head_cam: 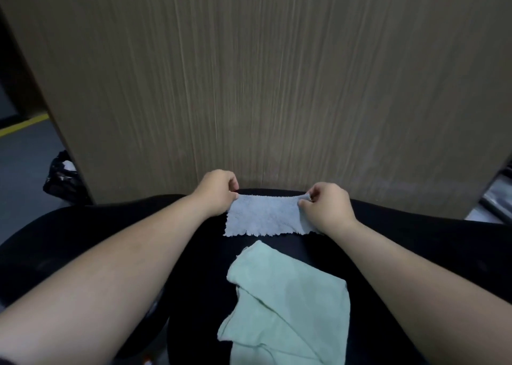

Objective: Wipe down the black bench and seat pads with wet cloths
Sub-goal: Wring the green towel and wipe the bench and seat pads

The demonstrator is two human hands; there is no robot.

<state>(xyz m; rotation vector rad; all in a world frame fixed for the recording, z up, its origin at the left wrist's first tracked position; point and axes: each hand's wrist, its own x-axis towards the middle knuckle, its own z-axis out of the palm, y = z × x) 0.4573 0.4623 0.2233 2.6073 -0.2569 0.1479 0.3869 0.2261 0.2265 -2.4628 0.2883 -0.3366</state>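
Head view: left hand (214,193) and right hand (327,208) pinch top corners of grey cloth (266,216), frayed bottom edge; crumpled green cloth (288,306) nearer on black pad (415,234).

Left arm: bare, stretched forward.
Left hand (217,193): fingers curled, pinching one corner of the grey cloth (266,216).
Right arm: bare, stretched forward.
Right hand (327,208): same pinch, opposite corner.

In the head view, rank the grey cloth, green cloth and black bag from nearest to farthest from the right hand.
1. grey cloth, pinched in the right hand.
2. green cloth, below, nearer the person.
3. black bag, far left, on the floor.
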